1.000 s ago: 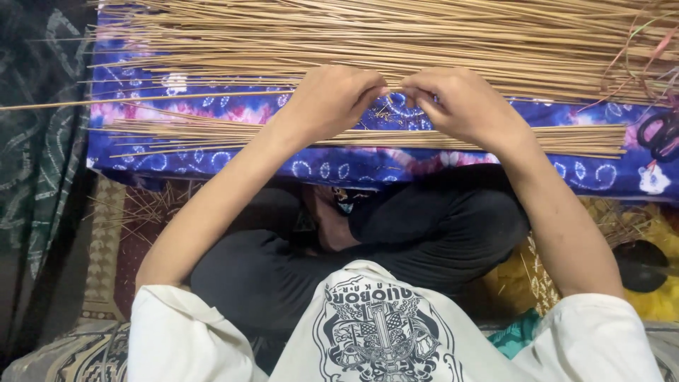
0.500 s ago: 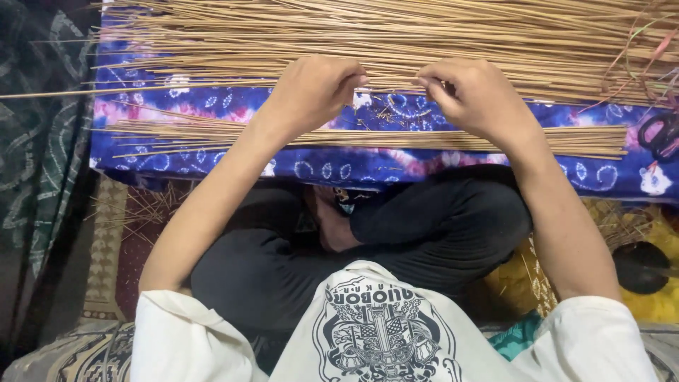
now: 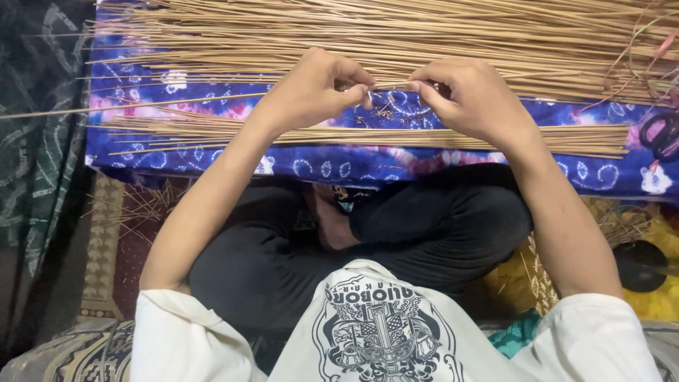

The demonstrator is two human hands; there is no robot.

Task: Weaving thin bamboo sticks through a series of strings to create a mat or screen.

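Observation:
A thick heap of long thin tan sticks (image 3: 396,35) lies across a blue and purple tie-dye cloth (image 3: 332,163) in front of my crossed legs. A smaller bundle of the same sticks (image 3: 332,136) lies nearer to me. My left hand (image 3: 311,88) and my right hand (image 3: 470,95) are raised over the gap between the two piles, fingertips almost meeting. Both pinch a short thin stick (image 3: 387,88) between thumb and forefinger, one hand at each end.
Dark-handled scissors (image 3: 661,134) lie at the cloth's right edge. One long stick (image 3: 106,107) juts out to the left over a dark green patterned fabric (image 3: 35,141). Loose stick scraps (image 3: 141,205) litter the mat on the left. A round black object (image 3: 636,265) sits on yellow fabric.
Both hands have lifted off the near bundle and drawn closer together, now pinching a short stick between their fingertips.

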